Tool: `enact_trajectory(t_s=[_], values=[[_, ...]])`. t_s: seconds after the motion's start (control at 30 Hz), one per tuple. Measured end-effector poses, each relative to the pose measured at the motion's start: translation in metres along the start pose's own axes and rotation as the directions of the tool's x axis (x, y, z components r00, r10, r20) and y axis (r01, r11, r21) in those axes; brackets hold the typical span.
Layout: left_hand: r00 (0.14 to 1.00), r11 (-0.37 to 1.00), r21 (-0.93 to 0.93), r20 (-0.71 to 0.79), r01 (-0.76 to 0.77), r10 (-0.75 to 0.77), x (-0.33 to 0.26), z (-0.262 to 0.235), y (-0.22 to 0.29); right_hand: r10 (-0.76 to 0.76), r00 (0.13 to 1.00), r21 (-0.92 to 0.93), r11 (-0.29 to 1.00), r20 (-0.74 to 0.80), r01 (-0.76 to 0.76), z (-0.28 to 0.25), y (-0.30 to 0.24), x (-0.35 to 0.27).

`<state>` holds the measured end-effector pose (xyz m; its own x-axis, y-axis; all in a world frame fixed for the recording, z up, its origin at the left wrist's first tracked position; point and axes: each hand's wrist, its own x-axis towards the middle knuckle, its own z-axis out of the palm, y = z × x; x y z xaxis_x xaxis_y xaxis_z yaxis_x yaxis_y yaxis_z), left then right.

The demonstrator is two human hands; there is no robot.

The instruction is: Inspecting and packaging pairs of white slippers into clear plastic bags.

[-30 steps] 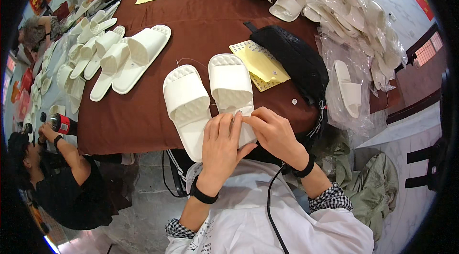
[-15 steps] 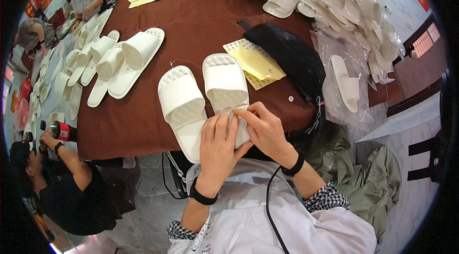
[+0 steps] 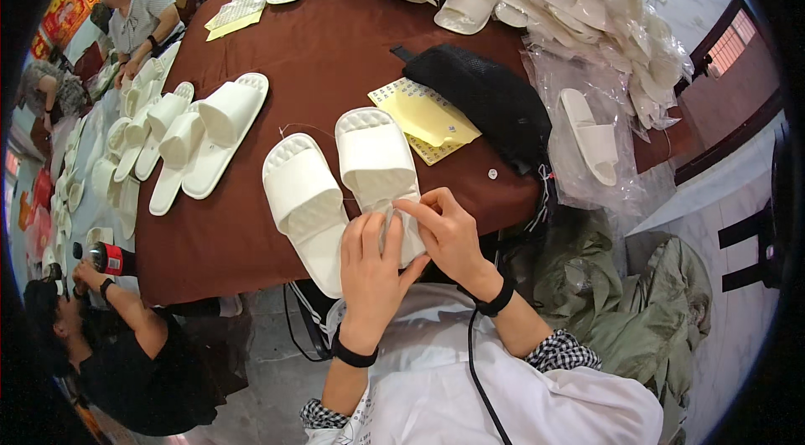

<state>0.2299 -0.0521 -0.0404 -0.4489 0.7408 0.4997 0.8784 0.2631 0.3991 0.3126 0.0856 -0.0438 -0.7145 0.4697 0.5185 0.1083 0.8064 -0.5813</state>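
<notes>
A pair of white slippers lies in front of me at the table's near edge, toes pointing away: the left slipper (image 3: 303, 206) and the right slipper (image 3: 377, 143). A thin clear thread runs loosely by their toes. My left hand (image 3: 371, 265) rests over the heel part of the right slipper, fingers stretched out along it. Close beside it my right hand (image 3: 449, 235) has its fingers bent together at that slipper's insole, just below the strap. Whatever its fingertips hold, if anything, is too small to make out.
Beyond the slippers are yellow sticker sheets (image 3: 432, 118), a black mesh bag (image 3: 482, 97) and a small white round piece (image 3: 493, 173). More slippers (image 3: 210, 139) lie left; plastic-wrapped ones (image 3: 587, 18) are heaped far right. A person in black (image 3: 134, 353) holds a dark bottle (image 3: 109, 259) at left.
The view has shifted slightly, so the table and slippers sit a little lower and further left. Both hands remain at the right slipper's insole, with little change in their pose.
</notes>
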Motion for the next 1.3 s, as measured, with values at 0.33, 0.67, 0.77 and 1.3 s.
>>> enact_trajectory(t_s=[0.33, 0.67, 0.77, 1.3], values=[[1.0, 0.998, -0.061, 0.0, -0.002, 0.002, -0.001, -0.002, -0.004, -0.063, 0.998, -0.058, 0.996, -0.03, 0.062, 0.004, 0.001, -0.004], [0.995, 0.999, -0.035, 0.094, 0.016, -0.012, 0.01, -0.01, 0.004, -0.082, 0.995, -0.035, 0.996, -0.055, 0.08, 0.002, 0.004, -0.008], [0.995, 0.999, -0.037, 0.102, 0.027, -0.023, 0.011, -0.01, 0.004, -0.093, 0.994, -0.022, 0.996, -0.058, 0.092, 0.002, 0.005, -0.007], [0.999, 1.0, 0.019, 0.05, 0.008, -0.009, 0.012, -0.005, 0.004, -0.109, 0.992, 0.07, 0.991, -0.066, 0.114, 0.0, 0.012, -0.014]])
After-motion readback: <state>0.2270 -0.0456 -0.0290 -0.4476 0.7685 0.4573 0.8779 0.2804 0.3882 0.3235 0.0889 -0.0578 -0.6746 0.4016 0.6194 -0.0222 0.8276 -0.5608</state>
